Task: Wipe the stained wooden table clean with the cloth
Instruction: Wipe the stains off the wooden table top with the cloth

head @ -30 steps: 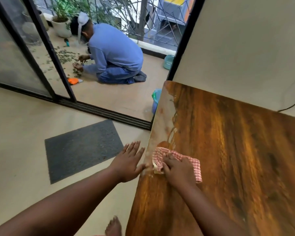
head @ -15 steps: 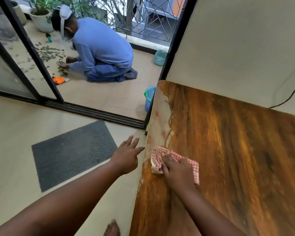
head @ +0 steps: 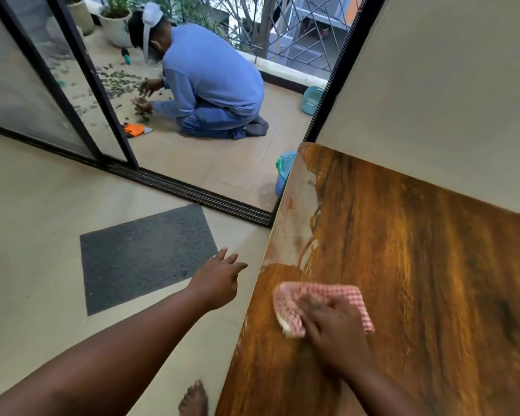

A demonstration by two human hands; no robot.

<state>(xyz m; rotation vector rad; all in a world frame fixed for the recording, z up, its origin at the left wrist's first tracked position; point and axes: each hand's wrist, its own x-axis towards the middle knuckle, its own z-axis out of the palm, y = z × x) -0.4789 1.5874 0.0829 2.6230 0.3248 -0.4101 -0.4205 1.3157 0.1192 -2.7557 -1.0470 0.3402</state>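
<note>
The right hand (head: pixel 333 331) presses the checked cloth (head: pixel 321 298) flat, fingers spread over it, near the left edge of the wooden table (head: pixel 418 265), just below the pale stain (head: pixel 294 211), while the left hand (head: pixel 216 280) hovers loose-fingered off the edge, probably for balance.

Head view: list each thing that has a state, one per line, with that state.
Table: pale stain along its left edge, rest looks wiped.
Cloth: folded, flat on the table.
Right hand: presses on the cloth.
Left hand: off the table, holds nothing.
Sliding door: open.
</note>
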